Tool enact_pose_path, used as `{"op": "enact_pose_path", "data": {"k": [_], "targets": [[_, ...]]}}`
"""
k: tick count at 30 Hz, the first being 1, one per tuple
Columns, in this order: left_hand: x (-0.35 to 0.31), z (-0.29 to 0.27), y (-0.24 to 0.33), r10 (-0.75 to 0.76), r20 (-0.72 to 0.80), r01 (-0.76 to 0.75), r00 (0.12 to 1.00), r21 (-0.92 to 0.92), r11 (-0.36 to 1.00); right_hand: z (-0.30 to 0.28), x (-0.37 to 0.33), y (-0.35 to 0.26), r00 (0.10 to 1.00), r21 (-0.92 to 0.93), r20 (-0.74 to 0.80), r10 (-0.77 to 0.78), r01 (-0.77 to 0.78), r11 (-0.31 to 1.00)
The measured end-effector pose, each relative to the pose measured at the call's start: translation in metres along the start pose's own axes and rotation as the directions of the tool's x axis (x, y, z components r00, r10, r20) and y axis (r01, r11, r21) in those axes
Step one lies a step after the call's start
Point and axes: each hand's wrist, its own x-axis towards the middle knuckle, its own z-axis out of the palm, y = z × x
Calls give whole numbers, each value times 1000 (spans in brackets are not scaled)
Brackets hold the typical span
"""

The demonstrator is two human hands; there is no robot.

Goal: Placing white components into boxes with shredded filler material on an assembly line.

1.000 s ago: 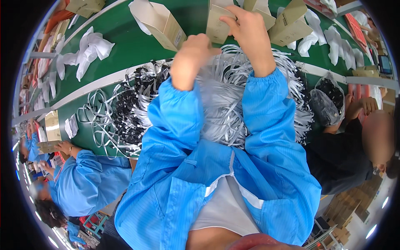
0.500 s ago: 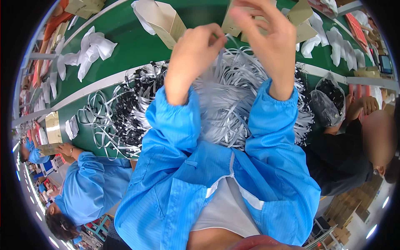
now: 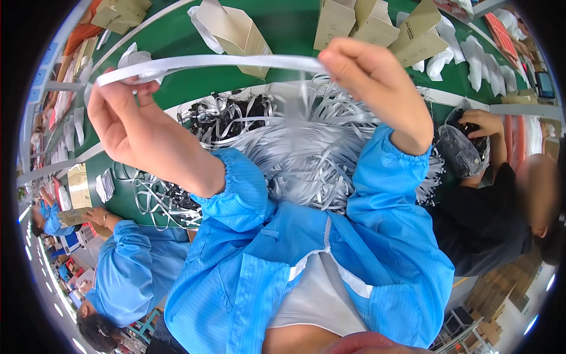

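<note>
A flat pale-grey lanyard (image 3: 218, 61) is stretched in a shallow arc above the table. At its right end, the thumb and fingers of my right hand (image 3: 374, 76) pinch it. The other end wraps round the fingertips of my left hand (image 3: 135, 121), which is raised at the left with its fingers curled. Below both hands lies a large heap of similar grey lanyards (image 3: 306, 150), bundled close to my body. Black end pieces (image 3: 230, 118) show along the heap's left side; their details are too small to make out.
Open cardboard boxes (image 3: 230, 29) stand on the green table (image 3: 188, 91), with more boxes (image 3: 377, 26) at far right. White bags (image 3: 439, 59) lie behind. At right, a co-worker's hand (image 3: 483, 123) touches a clear bag (image 3: 466, 153) of black parts. Another person in blue (image 3: 138, 265) works at left.
My left hand has swung far to the left, drawing the lanyard out across the table. My right hand has lowered slightly. The co-worker's hand at right has moved onto the clear bag.
</note>
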Motion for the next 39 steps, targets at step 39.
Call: {"op": "enact_pose_path", "data": {"k": [39], "targets": [[-76,101,-25,-374,868,297,-328,470,831,-55,-104,-1,478,-394,-808,-344,-5,919]]}}
